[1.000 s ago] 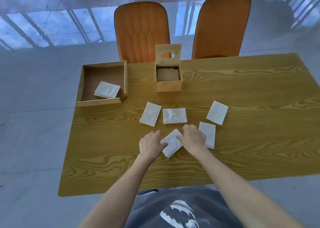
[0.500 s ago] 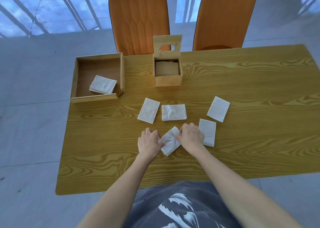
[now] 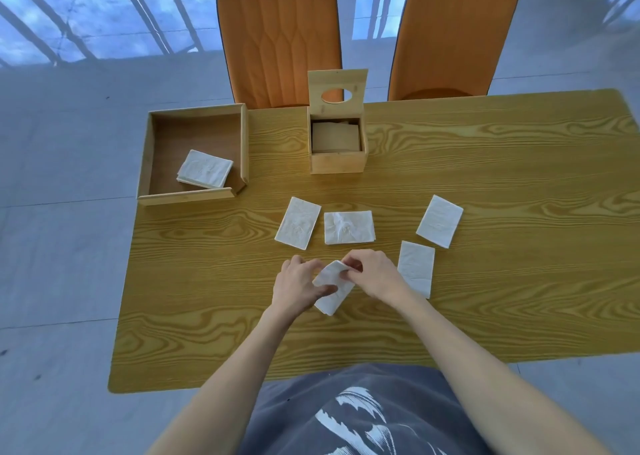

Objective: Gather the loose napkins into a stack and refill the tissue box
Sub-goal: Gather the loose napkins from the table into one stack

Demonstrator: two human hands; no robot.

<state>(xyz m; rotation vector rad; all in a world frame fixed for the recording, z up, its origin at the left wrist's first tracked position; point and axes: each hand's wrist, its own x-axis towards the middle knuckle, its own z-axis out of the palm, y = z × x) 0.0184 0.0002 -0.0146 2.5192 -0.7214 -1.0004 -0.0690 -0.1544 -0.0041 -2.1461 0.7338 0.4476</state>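
A folded white napkin (image 3: 331,290) is lifted at its far end between my left hand (image 3: 298,285) and my right hand (image 3: 374,274), both gripping it just above the wooden table (image 3: 485,281). Several other loose napkins lie flat: one at centre left (image 3: 298,222), one at centre (image 3: 349,227), one beside my right wrist (image 3: 416,267), one further right (image 3: 440,220). The wooden tissue box (image 3: 337,164) stands at the back with its holed lid (image 3: 337,89) swung up and a tan stack inside.
An open wooden tray (image 3: 147,164) at the back left holds a small stack of white napkins (image 3: 205,173). Two orange chairs, one (image 3: 280,39) on the left and one (image 3: 457,32) on the right, stand behind the table. Pale floor tiles surround the table.
Both hands have closed on the near napkin and raised its far end off the table. The view has tilted down a little.
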